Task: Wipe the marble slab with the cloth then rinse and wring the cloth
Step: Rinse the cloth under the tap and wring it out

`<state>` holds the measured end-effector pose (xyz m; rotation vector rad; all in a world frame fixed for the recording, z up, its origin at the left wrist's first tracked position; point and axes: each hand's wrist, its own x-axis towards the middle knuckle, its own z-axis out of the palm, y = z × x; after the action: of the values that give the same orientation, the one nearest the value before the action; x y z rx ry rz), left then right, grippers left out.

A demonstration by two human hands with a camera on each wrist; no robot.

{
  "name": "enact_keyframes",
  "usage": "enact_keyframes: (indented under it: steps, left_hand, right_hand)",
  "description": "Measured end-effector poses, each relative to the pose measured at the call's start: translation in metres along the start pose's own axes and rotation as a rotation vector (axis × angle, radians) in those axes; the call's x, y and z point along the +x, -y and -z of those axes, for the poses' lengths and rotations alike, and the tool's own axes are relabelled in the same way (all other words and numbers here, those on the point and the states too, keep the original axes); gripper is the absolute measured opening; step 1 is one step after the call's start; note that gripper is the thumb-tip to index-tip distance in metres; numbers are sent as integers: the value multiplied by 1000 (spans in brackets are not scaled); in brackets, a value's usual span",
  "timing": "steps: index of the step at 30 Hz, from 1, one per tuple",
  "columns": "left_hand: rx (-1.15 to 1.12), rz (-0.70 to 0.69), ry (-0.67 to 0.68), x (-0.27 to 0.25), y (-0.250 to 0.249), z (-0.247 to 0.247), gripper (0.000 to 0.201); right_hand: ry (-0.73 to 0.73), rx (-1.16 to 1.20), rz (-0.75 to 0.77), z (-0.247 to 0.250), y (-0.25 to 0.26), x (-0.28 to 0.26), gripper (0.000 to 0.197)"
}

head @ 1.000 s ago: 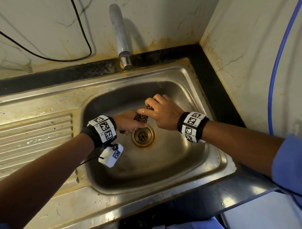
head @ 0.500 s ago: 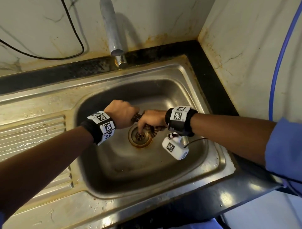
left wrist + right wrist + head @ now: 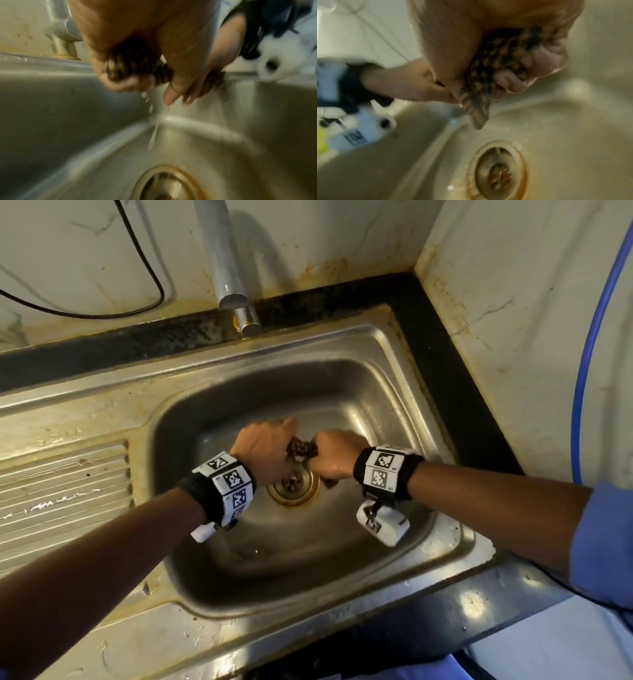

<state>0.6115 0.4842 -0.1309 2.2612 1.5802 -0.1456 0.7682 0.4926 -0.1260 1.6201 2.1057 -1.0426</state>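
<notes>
A dark brown checked cloth is twisted into a tight roll between my two hands, above the drain of the steel sink. My left hand grips one end and my right hand grips the other, both with fingers curled round it. In the left wrist view the cloth shows under my curled fingers, and water streams from it down to the drain. In the right wrist view a loose tail of the cloth hangs below my fist.
The tap stands at the back of the sink, with no water coming from it. A ribbed draining board lies to the left. A black counter edge and marble walls close the corner. A blue hose runs down the right wall.
Both hands have rolled in opposite directions, twisting the cloth tighter; the left hand turned knuckles up and the right wrist rolled over. Water now runs out of the cloth.
</notes>
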Motion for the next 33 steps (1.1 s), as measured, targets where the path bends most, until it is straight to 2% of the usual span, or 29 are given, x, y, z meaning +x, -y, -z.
enact_keyframes:
  steps: [2, 5, 7, 9, 13, 15, 17, 19, 21, 23, 26, 27, 29, 32, 33]
  left_hand:
    - [-162, 66, 161, 0, -1, 3, 34]
    - [-427, 82, 423, 1, 7, 20, 20]
    - [-578, 118, 475, 1, 15, 32, 20]
    - [-766, 197, 460, 0, 19, 39, 25]
    - [-1291, 435, 502, -4, 11, 31, 14]
    - [-1517, 516, 578, -8, 5, 23, 7]
    - [-1588, 527, 627, -11, -1, 18, 7]
    - [-1510, 538, 606, -10, -7, 17, 11]
    - [-1308, 548, 491, -8, -10, 13, 15]
    - [-934, 495, 338, -2, -4, 8, 25]
    - [-259, 360, 166, 3, 7, 6, 32]
    - [-106, 317, 133, 5, 11, 7, 32]
    - [100, 221, 95, 10, 15, 8, 31]
    - [296, 80, 112, 17, 19, 11, 31]
    - [339, 25, 123, 18, 20, 12, 31]
  right_hand:
    - [-243, -262, 81, 4, -5, 6, 21]
    - [-431, -479, 237, 8, -9, 16, 16]
    - [-495, -547, 329, 9, -9, 19, 14]
    - [-566, -580, 409, 15, -7, 21, 13]
    - [-706, -591, 540, 35, -3, 20, 17]
    - [-729, -638, 599, 39, 1, 19, 20]
    - [-711, -687, 637, 38, 6, 18, 23]
    - [-700, -709, 641, 34, 7, 21, 24]
    - [-640, -699, 595, 33, 5, 23, 27]
    - [-490, -707, 526, 35, 6, 21, 28]
    - [-353, -591, 418, 31, 13, 12, 9]
    - [-306, -498, 364, 27, 14, 11, 2]
    - [-147, -195, 181, 17, 19, 12, 9]
    - [143, 475, -84, 9, 22, 9, 20]
    - [287, 721, -173, 6, 21, 6, 23]
